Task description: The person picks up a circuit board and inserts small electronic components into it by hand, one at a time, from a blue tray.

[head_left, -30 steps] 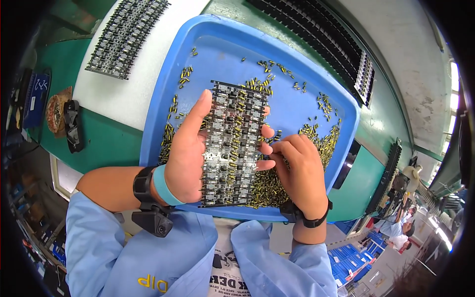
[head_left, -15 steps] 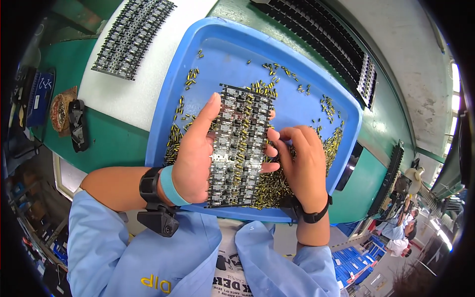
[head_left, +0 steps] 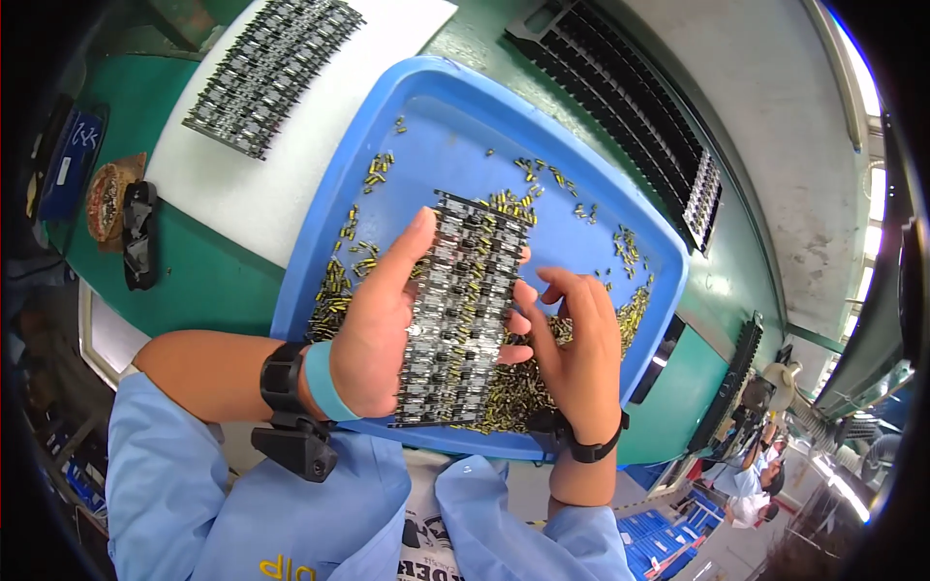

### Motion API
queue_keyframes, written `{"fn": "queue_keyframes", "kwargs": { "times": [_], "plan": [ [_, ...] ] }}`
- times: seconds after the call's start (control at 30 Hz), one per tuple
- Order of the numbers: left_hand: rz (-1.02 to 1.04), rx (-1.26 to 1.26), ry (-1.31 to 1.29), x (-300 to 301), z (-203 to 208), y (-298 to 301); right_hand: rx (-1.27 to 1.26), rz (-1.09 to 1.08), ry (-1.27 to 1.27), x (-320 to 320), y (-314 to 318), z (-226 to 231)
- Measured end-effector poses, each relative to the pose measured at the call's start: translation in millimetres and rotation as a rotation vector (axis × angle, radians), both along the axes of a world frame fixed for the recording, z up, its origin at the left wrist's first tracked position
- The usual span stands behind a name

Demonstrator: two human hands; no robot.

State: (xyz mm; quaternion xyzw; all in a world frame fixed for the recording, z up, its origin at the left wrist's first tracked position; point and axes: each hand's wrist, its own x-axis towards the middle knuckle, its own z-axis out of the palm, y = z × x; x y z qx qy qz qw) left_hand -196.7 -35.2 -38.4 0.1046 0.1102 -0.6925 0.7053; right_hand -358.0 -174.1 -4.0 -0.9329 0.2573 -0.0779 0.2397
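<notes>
My left hand (head_left: 370, 341) is closed round a long panel of circuit boards (head_left: 450, 315), thumb along its left edge and fingertips showing past its right edge. Small yellow-and-black cylindrical components run in a line down the panel's middle. My right hand (head_left: 586, 353) is just right of the panel, near the left fingertips. Its thumb and index finger are bent and slightly apart, with nothing visible between them. Below both hands is a blue plastic tray (head_left: 441, 68), where many loose cylindrical components (head_left: 518, 392) lie heaped, thickest toward the near side.
Another circuit board panel (head_left: 276, 73) lies on a white foam sheet (head_left: 218, 184) at the far left. Black slotted racks (head_left: 620, 107) stand beyond the tray. A dark object (head_left: 140, 235) and a round container (head_left: 105, 201) sit on the green table (head_left: 208, 290). People (head_left: 760, 474) are at far right.
My right thumb and index finger, close together at the panel's right edge before, have drawn slightly apart and away from it. The whole view has shifted a little; my left hand still holds the panel.
</notes>
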Motion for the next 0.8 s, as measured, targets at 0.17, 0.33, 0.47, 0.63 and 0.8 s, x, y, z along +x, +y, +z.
{"fn": "queue_keyframes", "kwargs": {
  "times": [0.17,0.33,0.47,0.63,0.8],
  "plan": [
    [0.019,-0.014,-0.007,-2,0,-5,0.033,0.106,0.045,2,-5,-7],
    [0.013,0.008,-0.011,0,3,-6,-0.018,0.115,0.085,-5,-2,-14],
    [0.0,-0.003,-0.01,0,4,-7,-0.007,0.081,0.057,-6,-2,-5],
    [-0.014,0.013,-0.004,1,4,-6,-0.057,0.008,0.102,-27,-20,24],
    [-0.056,0.041,-0.075,2,15,-7,-0.001,-0.198,0.333,-88,-2,52]
  ]
}}
